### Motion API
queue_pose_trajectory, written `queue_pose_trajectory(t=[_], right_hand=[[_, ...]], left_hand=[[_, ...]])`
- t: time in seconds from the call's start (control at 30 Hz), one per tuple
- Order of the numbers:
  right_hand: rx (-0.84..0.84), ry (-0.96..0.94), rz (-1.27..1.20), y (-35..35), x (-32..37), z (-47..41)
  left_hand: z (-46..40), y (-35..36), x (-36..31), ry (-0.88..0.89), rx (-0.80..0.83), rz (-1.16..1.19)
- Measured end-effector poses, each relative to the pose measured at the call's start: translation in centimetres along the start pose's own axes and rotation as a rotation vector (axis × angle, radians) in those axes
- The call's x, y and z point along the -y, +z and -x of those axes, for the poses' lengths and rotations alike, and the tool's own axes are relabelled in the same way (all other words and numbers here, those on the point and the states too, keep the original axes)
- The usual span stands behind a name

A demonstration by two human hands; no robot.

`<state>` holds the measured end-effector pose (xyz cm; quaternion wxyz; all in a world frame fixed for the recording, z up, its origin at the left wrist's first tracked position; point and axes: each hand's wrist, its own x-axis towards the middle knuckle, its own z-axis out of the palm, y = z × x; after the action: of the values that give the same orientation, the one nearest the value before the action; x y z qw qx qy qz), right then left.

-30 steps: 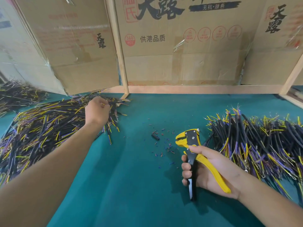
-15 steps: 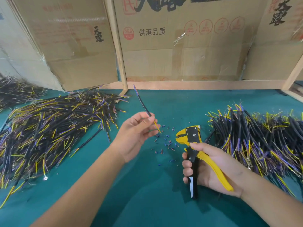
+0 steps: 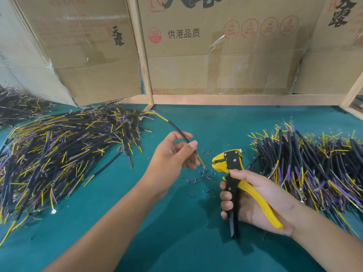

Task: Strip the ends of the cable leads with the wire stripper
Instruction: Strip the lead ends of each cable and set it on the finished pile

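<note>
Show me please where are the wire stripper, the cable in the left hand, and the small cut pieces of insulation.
wire stripper (image 3: 233, 160), head view, on its black head plate.
cable (image 3: 177, 128), head view, on the black jacket above the fingers.
cut pieces of insulation (image 3: 204, 174), head view, on the scattered bits on the green mat.

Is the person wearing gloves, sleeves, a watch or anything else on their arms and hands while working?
No. Both hands are bare: the left hand and the right hand show no gloves, rings or tape. Both forearms are uncovered as far as the picture reaches, with no sleeve edge, watch or wristband in view. Anything worn higher up the arms is out of frame.
</note>
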<state>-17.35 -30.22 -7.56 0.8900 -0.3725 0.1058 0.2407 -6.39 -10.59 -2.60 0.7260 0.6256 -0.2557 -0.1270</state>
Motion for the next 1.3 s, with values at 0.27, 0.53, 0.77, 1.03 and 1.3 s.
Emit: queue_pose_trajectory(t=[0.27, 0.53, 0.77, 1.03, 1.3], right_hand=[[0.019, 0.008, 0.002, -0.5, -0.1, -0.2], [0.027, -0.001, 0.014, -0.5, -0.2, -0.2], [0.019, -0.006, 0.011, -0.3, -0.1, -0.2], [-0.023, 0.003, 0.007, 0.2, -0.1, -0.1], [-0.198, -0.022, 0.012, 3.1, 0.1, 0.6]], left_hand=[[-0.2, -0.8, 0.1, 0.065, -0.08, -0.085], [0.1, -1.5, -0.6, 0.156, 0.07, -0.06], [0.7, -0.6, -0.8, 0.018, 0.32, 0.12], [0.7, -0.1, -1.0, 0.006, 0.118, 0.142], [0.6, -0.3, -1.2, 0.031, 0.118, 0.032]])
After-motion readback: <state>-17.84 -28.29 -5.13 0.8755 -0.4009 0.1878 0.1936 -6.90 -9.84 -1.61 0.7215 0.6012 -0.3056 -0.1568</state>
